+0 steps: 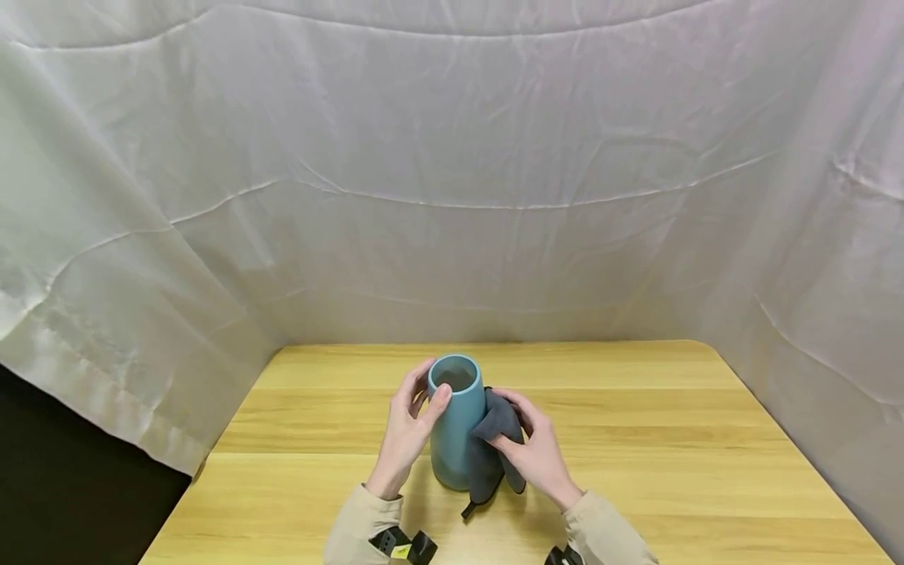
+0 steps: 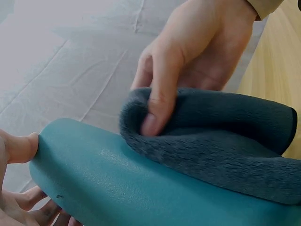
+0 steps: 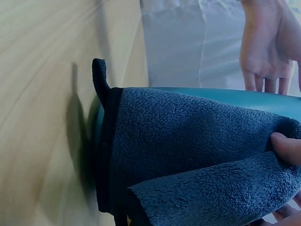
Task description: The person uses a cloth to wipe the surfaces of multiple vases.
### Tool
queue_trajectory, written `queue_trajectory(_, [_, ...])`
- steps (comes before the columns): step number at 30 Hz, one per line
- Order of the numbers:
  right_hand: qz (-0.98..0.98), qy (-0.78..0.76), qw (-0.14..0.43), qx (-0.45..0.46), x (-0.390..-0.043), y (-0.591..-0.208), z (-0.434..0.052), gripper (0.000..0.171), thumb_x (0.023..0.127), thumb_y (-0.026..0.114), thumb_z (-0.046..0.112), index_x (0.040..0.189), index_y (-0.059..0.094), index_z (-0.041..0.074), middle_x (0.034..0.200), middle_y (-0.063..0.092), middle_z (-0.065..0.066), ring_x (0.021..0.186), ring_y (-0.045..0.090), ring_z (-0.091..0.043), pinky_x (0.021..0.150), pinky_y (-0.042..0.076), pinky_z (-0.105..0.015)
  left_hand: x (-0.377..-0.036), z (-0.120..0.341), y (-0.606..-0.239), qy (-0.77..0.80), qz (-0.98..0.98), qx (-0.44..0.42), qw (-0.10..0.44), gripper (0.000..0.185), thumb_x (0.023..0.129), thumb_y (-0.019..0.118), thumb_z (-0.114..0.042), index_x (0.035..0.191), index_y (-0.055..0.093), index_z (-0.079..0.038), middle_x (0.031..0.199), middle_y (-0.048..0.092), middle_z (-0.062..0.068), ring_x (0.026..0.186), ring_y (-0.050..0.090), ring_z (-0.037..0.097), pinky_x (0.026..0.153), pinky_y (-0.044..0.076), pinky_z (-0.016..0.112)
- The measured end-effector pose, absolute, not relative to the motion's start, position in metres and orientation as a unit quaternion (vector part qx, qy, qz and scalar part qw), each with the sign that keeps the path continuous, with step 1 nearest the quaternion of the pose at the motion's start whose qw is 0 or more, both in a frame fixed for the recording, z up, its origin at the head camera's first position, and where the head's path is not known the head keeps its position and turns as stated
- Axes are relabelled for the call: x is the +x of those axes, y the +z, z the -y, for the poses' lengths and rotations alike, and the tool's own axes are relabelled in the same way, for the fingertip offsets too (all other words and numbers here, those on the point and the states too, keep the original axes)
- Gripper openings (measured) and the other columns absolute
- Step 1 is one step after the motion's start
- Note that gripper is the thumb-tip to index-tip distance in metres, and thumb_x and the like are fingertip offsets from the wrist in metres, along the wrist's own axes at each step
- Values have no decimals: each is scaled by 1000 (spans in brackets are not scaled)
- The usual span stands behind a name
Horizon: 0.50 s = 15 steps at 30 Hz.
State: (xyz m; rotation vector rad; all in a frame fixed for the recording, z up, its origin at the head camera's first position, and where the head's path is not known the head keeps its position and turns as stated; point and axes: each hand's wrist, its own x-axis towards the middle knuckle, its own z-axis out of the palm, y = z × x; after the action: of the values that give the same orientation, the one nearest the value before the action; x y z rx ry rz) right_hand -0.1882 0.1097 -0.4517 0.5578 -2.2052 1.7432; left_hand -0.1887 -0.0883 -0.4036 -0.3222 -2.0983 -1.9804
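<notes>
A tall blue-green vase (image 1: 450, 435) with a round open mouth stands about upright at the table's middle. My left hand (image 1: 404, 439) holds it near the rim, thumb in front and fingers round the far side; in the left wrist view the thumb presses the vase's upper end. A dark grey fleecy cloth (image 1: 486, 463) lies against the vase's right side. My right hand (image 1: 542, 455) pinches this cloth, with the thumb tucked into its fold. In the right wrist view, the cloth (image 3: 188, 127) shows a dark hem and a small hanging loop, and covers much of the vase.
A light wood-grain table (image 1: 678, 447) spreads to both sides of the vase. Pale grey curtains (image 1: 452, 157) hang behind and along the sides. A dark area (image 1: 71, 471) lies beyond the table's left edge. Small black devices (image 1: 406, 545) are strapped at the wrists.
</notes>
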Motion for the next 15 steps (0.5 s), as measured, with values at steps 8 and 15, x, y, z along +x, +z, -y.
queue_trajectory(8, [745,613,163,209,-190,-442,-108,57,83,79,0,135,60,9,131,66,-17,111,62,1,98,52,-20,-188,87,-401,-678,718,-107,117,51,98,65,-13,145,49,-6,142,55,16,134,50,32,122,31,51])
queue_trajectory(15, [764,594,154,199,-193,-450,-108,58,81,80,1,135,60,9,129,68,-15,107,64,-1,97,54,-23,-188,88,-400,-676,718,-110,122,49,98,64,-11,145,49,-4,141,55,18,133,50,33,121,31,53])
